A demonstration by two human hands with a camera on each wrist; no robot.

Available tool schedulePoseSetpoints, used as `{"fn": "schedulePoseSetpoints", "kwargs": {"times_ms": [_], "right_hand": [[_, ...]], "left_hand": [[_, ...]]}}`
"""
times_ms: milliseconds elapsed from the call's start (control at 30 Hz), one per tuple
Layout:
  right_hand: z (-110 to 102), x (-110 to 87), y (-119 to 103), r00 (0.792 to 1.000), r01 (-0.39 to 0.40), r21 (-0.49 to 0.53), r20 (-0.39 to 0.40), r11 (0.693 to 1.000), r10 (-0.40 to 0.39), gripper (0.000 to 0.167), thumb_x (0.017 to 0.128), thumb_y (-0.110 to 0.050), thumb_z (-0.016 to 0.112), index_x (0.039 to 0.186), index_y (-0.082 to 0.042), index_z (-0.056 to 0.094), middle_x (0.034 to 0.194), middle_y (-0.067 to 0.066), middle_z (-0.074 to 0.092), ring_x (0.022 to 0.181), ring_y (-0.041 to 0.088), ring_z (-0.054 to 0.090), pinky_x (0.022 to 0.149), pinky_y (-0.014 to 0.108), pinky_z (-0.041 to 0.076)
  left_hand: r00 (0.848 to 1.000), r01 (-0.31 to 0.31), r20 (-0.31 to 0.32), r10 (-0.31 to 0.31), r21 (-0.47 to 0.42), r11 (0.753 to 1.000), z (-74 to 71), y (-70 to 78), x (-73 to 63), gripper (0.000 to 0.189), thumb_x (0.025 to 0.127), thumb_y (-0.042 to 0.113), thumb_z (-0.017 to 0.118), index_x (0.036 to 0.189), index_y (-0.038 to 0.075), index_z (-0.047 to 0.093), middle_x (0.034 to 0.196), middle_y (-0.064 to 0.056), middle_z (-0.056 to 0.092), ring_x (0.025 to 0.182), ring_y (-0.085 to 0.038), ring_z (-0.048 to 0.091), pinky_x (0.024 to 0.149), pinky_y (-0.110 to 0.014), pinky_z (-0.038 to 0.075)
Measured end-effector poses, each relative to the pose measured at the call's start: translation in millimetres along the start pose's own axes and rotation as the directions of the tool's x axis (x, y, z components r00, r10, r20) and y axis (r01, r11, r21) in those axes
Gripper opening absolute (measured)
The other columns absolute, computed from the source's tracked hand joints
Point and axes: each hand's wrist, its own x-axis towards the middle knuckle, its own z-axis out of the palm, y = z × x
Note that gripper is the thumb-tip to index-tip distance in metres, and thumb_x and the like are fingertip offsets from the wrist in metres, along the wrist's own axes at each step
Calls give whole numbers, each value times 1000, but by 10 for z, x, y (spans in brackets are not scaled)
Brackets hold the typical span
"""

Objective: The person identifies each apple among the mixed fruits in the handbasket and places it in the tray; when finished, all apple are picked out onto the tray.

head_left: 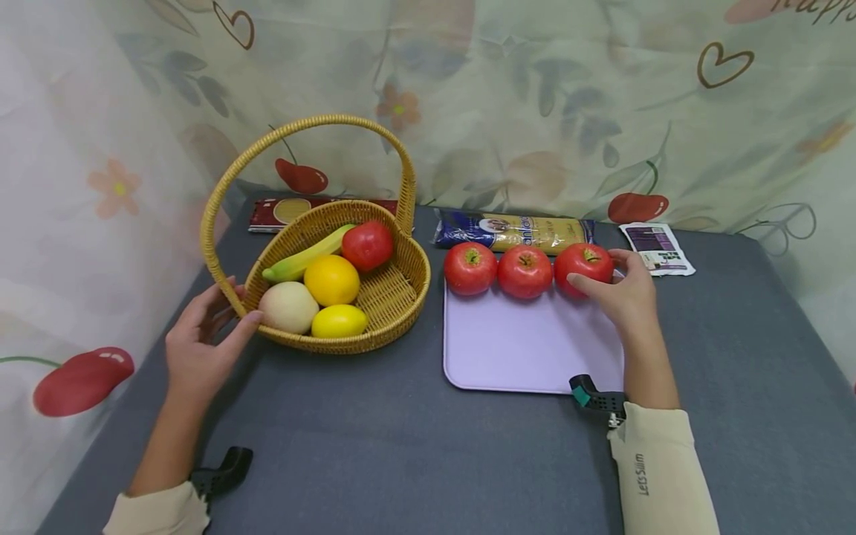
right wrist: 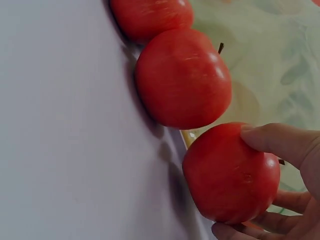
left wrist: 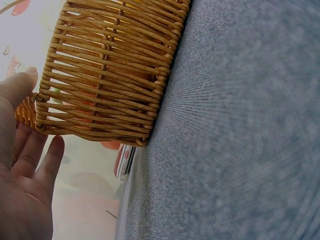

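A wicker basket (head_left: 374, 343) with a tall handle stands at left, holding a banana (head_left: 307, 254), an orange (head_left: 331, 280), a lemon (head_left: 339, 322), a pale round fruit (head_left: 289, 307) and a red fruit (head_left: 368, 246). My left hand (head_left: 203, 334) grips its left side where the handle meets the rim, thumb in front and fingers behind. On the right, a lilac tray (head_left: 528, 349) carries a row of red apples along its far edge: a left apple (head_left: 470, 269), a middle apple (head_left: 524, 273) and a right apple (head_left: 580, 269). My right hand (head_left: 625, 293) holds the right apple between thumb and fingers.
Behind the apples lies a blue and yellow pasta packet (head_left: 535, 232). A purple and white sachet (head_left: 658, 249) is at the back right, and a dark red package (head_left: 267, 214) is behind the basket. Patterned curtain (head_left: 468, 111) closes off the back of the grey table (head_left: 388, 446).
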Motion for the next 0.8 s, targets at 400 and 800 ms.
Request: {"fn": "schedulePoseSetpoints", "kwargs": {"times_ms": [400, 800], "right_hand": [[36, 24, 75, 1000, 10, -10, 21, 1000, -10, 88, 88, -32, 77, 156, -8, 27, 155, 18, 34, 138, 37, 36, 107, 54, 44], [52, 31, 85, 998, 19, 7, 57, 1000, -20, 89, 89, -26, 77, 157, -8, 23, 157, 19, 31, 138, 38, 36, 107, 54, 44]], "left_hand": [[1000, 16, 4, -16, 1, 1000, -37, -255, -16, 62, 77, -19, 76, 133, 3, 63, 118, -24, 66, 108, -22, 66, 93, -21, 52], [1000, 11, 3, -11, 11, 1000, -39, -256, -22, 62, 76, -17, 77, 134, 3, 63, 118, -23, 66, 108, -21, 66, 93, -21, 52]]}}
